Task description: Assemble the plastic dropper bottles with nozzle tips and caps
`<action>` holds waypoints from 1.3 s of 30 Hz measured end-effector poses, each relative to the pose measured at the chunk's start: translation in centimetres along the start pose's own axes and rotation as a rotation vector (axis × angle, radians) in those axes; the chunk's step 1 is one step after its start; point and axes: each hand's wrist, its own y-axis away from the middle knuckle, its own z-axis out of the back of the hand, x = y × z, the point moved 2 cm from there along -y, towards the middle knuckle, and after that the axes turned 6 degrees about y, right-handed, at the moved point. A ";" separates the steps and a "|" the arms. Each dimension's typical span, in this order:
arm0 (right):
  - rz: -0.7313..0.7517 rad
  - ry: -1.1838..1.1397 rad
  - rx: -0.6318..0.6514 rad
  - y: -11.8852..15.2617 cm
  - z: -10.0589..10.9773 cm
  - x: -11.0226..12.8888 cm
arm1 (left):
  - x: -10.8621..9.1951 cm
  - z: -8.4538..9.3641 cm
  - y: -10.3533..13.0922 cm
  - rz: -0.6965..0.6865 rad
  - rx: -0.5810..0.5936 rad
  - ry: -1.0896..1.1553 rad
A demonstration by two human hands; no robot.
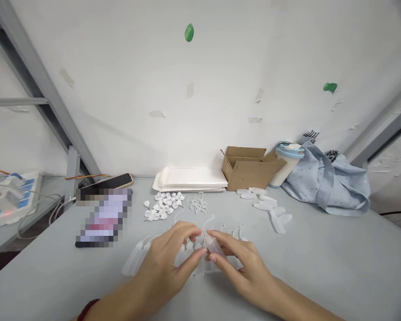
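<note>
My right hand (243, 267) pinches a translucent plastic tube (214, 246) between thumb and fingers. My left hand (169, 258) is beside the tube's top end, its thumb and index finger curved with a gap between them. Below and behind both hands lies a row of similar translucent tubes (135, 261) with thin white strings at their upper ends. Beyond the hands are a cluster of small white caps (163, 205) and a small pile of white strings (197, 203). More translucent tubes (267, 203) are scattered at the right.
White flat packages (192, 178) and an open cardboard box (250, 174) stand against the wall. Beside them are a lidded cup (284, 167) and a light blue bag (327, 183). At the left are two phones (105, 218) (107, 186) and a power strip (30, 191).
</note>
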 end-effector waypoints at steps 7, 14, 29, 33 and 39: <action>-0.243 -0.287 0.113 0.1 -0.8 0.1 | -0.8 0.1 0.4 -0.312 0.153 -0.327; -0.287 -0.506 0.103 0.4 -1.6 0.4 | -2.3 0.2 -0.1 -0.448 0.063 -0.455; -0.184 -0.510 0.188 0.6 -1.3 0.8 | -2.7 1.0 -0.5 -0.465 0.151 -0.487; -0.161 -0.435 0.139 0.4 -0.6 0.2 | -2.4 3.5 -0.2 -0.189 0.349 -0.344; -0.198 -0.389 -0.014 -0.4 0.0 -0.6 | -2.0 6.5 3.3 0.016 0.600 -0.358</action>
